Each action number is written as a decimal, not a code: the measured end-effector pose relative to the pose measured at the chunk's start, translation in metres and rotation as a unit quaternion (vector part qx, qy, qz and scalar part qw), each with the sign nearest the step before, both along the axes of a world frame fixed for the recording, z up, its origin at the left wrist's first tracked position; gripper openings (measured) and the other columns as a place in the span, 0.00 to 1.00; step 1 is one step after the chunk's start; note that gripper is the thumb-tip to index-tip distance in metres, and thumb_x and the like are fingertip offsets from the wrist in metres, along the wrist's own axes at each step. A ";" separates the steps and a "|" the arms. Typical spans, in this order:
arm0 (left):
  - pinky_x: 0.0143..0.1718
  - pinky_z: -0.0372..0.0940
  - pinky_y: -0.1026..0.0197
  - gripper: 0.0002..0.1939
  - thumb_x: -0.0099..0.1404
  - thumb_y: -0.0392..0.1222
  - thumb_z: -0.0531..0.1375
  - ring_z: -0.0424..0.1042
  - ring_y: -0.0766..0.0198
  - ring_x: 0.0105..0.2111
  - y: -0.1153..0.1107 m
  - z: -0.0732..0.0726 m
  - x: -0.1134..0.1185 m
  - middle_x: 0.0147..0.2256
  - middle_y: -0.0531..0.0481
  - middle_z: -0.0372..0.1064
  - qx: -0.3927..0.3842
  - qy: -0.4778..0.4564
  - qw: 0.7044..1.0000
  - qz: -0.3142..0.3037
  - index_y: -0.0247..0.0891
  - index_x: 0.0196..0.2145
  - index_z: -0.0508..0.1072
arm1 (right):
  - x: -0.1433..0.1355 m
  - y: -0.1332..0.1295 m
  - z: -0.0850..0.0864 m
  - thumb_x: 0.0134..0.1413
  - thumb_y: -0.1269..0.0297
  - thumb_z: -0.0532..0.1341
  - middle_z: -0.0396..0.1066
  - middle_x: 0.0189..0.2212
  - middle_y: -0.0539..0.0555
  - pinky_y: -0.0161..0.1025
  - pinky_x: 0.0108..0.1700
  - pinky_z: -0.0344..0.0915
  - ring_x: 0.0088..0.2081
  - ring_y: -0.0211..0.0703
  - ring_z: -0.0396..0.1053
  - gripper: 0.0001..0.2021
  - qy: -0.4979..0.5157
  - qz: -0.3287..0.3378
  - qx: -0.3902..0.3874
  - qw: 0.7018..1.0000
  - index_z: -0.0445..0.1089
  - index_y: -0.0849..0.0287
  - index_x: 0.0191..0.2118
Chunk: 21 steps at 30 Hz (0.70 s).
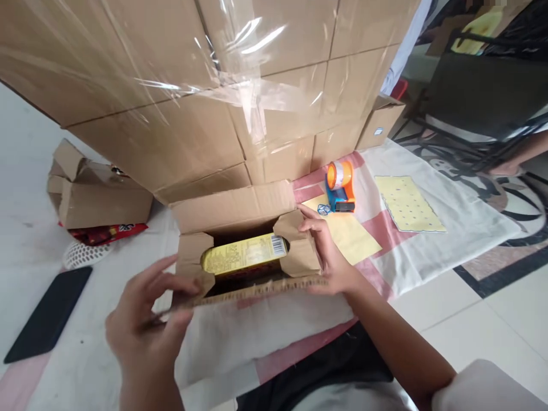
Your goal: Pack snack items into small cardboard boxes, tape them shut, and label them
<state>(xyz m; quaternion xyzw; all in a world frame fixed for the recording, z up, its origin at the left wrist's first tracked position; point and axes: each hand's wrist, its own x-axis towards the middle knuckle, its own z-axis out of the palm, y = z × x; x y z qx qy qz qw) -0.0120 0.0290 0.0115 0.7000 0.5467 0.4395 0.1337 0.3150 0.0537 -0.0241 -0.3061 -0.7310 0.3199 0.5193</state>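
Observation:
An open cardboard box (233,206) sits in front of me, its long back flap raised and both end flaps folded inward. Inside lies a yellow printed package (242,255) with a barcode at its right end; the end flaps partly cover it. My left hand (148,314) pinches the near left corner of the box between thumb and fingers. On the other side, my right hand (329,257) grips the right end, its fingers over the edge of the end flap and the thumb near the front corner.
Behind the box rises a stack of plastic-wrapped cartons (171,137). An orange and blue tape dispenser (340,185) and yellow paper (353,237) lie right, near a dotted yellow sheet (409,202). Left are another opened box (100,194) and a black flat device (49,314). Another person's arm shows far right.

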 end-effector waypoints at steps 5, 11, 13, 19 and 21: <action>0.56 0.70 0.40 0.56 0.55 0.55 0.73 0.62 0.39 0.65 0.039 -0.003 0.025 0.70 0.37 0.50 -0.024 -0.013 0.998 0.057 0.51 0.73 0.48 | -0.004 -0.002 -0.003 0.50 0.55 0.72 0.44 0.71 0.58 0.56 0.71 0.55 0.73 0.58 0.48 0.52 0.065 0.017 0.004 0.998 0.39 0.41 0.72; 0.67 0.61 0.38 0.42 0.65 0.49 0.66 0.66 0.44 0.64 0.039 0.001 0.023 0.56 0.47 0.67 -0.021 -0.079 0.996 -0.039 0.57 0.72 0.54 | -0.002 -0.003 -0.002 0.54 0.58 0.70 0.43 0.74 0.57 0.54 0.72 0.55 0.74 0.56 0.47 0.53 0.059 0.026 -0.002 0.998 0.34 0.43 0.76; 0.68 0.57 0.36 0.27 0.69 0.51 0.61 0.64 0.43 0.64 0.031 0.008 0.027 0.51 0.46 0.69 0.033 0.026 0.998 -0.051 0.54 0.65 0.68 | 0.000 -0.002 0.000 0.53 0.60 0.69 0.49 0.71 0.58 0.56 0.72 0.54 0.73 0.58 0.50 0.48 0.026 0.018 0.027 0.999 0.43 0.43 0.74; 0.66 0.54 0.33 0.37 0.65 0.62 0.64 0.69 0.35 0.59 0.002 0.015 0.053 0.60 0.33 0.67 0.111 0.340 0.933 -0.041 0.41 0.66 0.68 | -0.001 -0.004 0.014 0.50 0.61 0.68 0.53 0.68 0.60 0.63 0.71 0.51 0.71 0.65 0.51 0.28 -0.103 -0.065 0.065 0.990 0.66 0.49 0.59; 0.64 0.57 0.33 0.38 0.65 0.62 0.63 0.66 0.30 0.62 -0.006 0.014 0.061 0.63 0.30 0.63 0.099 0.366 0.925 -0.032 0.41 0.66 0.68 | 0.001 -0.011 0.015 0.51 0.62 0.66 0.50 0.71 0.59 0.64 0.72 0.51 0.73 0.65 0.48 0.29 -0.108 -0.048 0.044 0.992 0.64 0.49 0.60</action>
